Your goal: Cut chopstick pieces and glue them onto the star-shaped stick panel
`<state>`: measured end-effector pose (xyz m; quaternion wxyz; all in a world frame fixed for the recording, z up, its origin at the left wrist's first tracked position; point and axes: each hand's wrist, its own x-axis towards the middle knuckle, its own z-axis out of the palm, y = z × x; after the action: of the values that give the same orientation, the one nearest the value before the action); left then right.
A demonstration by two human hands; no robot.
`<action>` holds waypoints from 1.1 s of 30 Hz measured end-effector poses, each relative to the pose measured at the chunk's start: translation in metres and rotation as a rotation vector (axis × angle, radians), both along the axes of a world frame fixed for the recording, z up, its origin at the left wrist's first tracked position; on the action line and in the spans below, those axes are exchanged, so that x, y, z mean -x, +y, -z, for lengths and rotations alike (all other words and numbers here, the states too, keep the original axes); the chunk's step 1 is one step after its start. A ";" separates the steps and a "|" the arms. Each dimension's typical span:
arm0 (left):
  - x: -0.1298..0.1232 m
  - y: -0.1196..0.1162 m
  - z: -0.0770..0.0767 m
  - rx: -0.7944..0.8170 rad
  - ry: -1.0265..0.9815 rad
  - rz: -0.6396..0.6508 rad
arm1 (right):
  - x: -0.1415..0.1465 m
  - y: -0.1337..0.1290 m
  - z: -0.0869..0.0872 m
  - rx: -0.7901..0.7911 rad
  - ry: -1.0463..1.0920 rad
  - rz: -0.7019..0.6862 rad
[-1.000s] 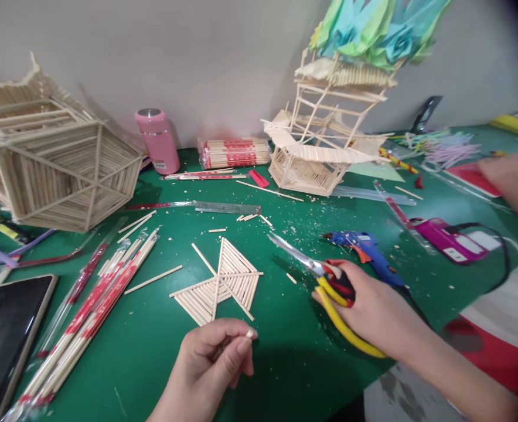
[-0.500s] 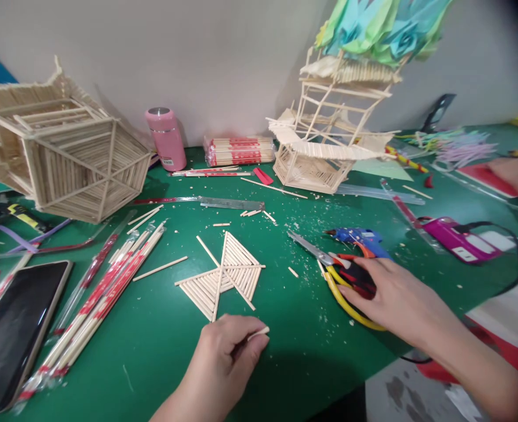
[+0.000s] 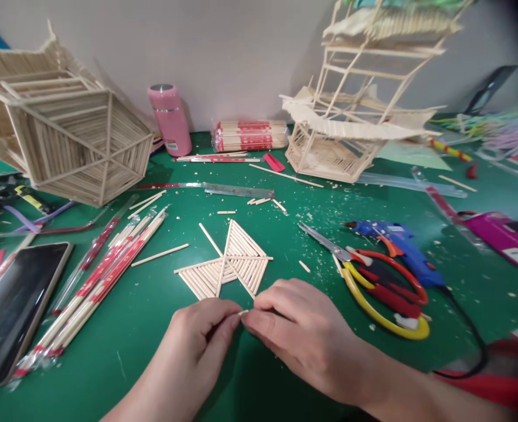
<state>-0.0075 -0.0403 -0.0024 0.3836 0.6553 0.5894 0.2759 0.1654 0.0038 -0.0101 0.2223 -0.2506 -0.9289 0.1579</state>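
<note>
Both hands meet at the near side of the table, pinching one short piece of wooden stick (image 3: 243,313) between their fingertips. My left hand (image 3: 197,343) is closed on its left end and my right hand (image 3: 305,334) on its right end; most of the piece is hidden by the fingers. Just beyond them lies a flat frame of glued sticks (image 3: 226,261), with two of its wedges filled by rows of sticks. To the right, scissors (image 3: 373,281) with yellow and red handles lie on the table, close to a blue glue gun (image 3: 399,246).
On the green table (image 3: 153,310) are wrapped chopsticks (image 3: 105,281), a phone (image 3: 26,305), a pink flask (image 3: 170,120) and a purple power strip (image 3: 505,234). Two stick-built models, a wide one (image 3: 87,140) at left and a tall one (image 3: 355,129) at right, stand behind.
My right hand has let go of the scissors and moved left to the stick piece in my left hand. The view has shifted slightly, and another person's hand at far right has left it.
</note>
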 end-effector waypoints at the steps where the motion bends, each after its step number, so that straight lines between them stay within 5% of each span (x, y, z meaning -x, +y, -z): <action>1: 0.001 0.001 -0.002 0.021 0.003 0.000 | 0.001 0.003 0.002 -0.020 0.000 -0.004; 5: 0.010 0.004 -0.003 -0.007 0.028 0.022 | 0.007 0.014 0.007 -0.072 0.008 -0.024; 11: 0.030 0.013 0.009 -0.390 0.248 -0.130 | 0.012 0.032 0.012 -0.017 -0.090 0.011; 16: 0.033 0.016 0.027 -0.507 0.267 0.000 | 0.012 0.037 0.015 0.015 -0.214 0.039; 23: 0.030 0.013 0.043 -0.508 0.285 0.069 | 0.020 0.036 0.017 0.021 -0.220 0.074; 33: 0.028 0.015 0.043 -0.488 0.328 0.060 | 0.025 0.034 0.016 0.030 -0.238 0.094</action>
<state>-0.0351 -0.0249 -0.0450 0.1224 0.7812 0.5400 0.2883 0.1400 0.0379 -0.0262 0.1139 -0.3140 -0.9335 0.1305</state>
